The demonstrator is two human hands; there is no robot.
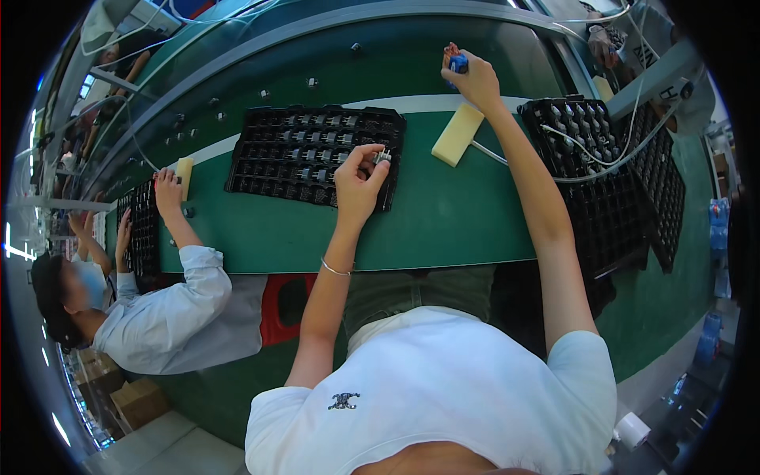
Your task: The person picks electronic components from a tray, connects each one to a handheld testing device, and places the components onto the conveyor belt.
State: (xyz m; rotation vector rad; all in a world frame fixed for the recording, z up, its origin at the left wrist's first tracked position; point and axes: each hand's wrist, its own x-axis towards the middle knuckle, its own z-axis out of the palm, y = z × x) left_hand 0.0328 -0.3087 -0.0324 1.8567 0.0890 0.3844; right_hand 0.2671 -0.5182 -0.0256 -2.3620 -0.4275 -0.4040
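Note:
My left hand (360,180) is closed, pinching a small silvery metal component (382,157) over the right edge of a black compartment tray (261,170). Several similar small parts sit in rows in that tray. Farther off and to the right, my right hand (480,81) is raised and closed around a small blue object (457,65) with an orange-brown end. Its exact kind cannot be made out. Below the right hand, a pale yellow block (457,136) lies on the green tabletop (443,229).
More black trays (609,226) are stacked at the right, the upper one holding parts, with a white cable (590,150) across it. Loose parts (313,82) lie beyond a pale strip. At the left, a co-worker (162,317) reaches toward another black tray (141,229).

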